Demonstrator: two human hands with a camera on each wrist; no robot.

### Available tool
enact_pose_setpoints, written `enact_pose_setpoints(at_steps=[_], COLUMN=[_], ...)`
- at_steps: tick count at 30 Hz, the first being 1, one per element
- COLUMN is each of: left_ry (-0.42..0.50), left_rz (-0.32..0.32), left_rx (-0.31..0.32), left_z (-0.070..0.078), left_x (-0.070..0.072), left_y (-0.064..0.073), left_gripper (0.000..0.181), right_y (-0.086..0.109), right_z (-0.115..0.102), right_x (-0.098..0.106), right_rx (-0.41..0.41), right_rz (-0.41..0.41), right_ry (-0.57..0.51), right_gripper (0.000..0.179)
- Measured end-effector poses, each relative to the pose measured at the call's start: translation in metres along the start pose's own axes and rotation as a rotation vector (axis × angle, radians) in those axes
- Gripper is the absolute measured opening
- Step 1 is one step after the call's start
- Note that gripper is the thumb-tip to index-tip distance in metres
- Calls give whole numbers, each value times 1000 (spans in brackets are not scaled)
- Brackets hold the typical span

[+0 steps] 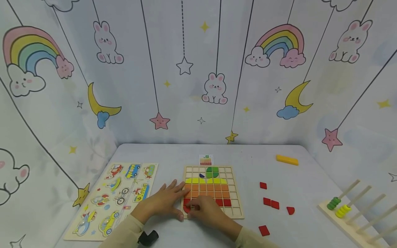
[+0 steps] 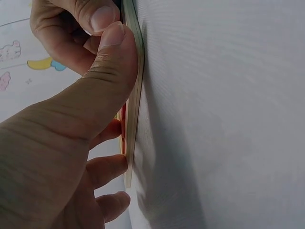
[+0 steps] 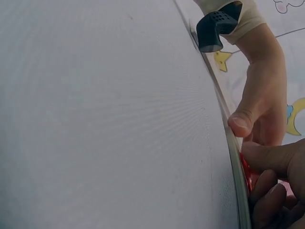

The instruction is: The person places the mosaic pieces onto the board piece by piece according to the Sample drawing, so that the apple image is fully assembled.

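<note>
A wooden grid board lies on the table, with rows of yellow, orange and red pieces and green rounded pieces near its top. My left hand rests along the board's left edge, fingers spread and fairly straight, thumb by the near left corner. At that corner my right hand has curled fingers and pinches a red piece with a rounded edge, in the lowest row. In the right wrist view, red shows beneath the right thumb; the rest is hidden by the fingers.
A small picture card touches the board's far edge. Several loose red pieces lie to the right, with a yellow bar farther back. A vehicle puzzle lies at left, a bead counting frame at right.
</note>
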State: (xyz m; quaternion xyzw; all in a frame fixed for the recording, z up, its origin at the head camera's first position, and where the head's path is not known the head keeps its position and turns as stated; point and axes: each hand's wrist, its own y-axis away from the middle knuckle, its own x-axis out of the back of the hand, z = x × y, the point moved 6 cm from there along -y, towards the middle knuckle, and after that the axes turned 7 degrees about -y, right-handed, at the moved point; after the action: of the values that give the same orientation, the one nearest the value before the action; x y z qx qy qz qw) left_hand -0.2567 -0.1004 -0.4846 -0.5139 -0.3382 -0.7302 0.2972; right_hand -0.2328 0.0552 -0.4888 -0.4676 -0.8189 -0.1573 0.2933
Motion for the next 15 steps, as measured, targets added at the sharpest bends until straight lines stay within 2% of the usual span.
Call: enact_pose_setpoints(at_steps=[10, 13, 15], left_ry=[-5, -1, -3], left_rz=[-6, -6, -9], left_rx=[13, 16, 16], left_z=[-1, -1, 0], left_x=[0, 0, 0], left_y=[0, 0, 0], left_gripper=[102, 101, 100], right_y=[6, 13, 19], right_z=[-2, 7, 23], right_x=[4, 23, 45], right_rx=[-17, -40, -78], right_rz=[-65, -55, -9], right_ry=[-11, -120, -274], right_gripper=[17, 19, 27])
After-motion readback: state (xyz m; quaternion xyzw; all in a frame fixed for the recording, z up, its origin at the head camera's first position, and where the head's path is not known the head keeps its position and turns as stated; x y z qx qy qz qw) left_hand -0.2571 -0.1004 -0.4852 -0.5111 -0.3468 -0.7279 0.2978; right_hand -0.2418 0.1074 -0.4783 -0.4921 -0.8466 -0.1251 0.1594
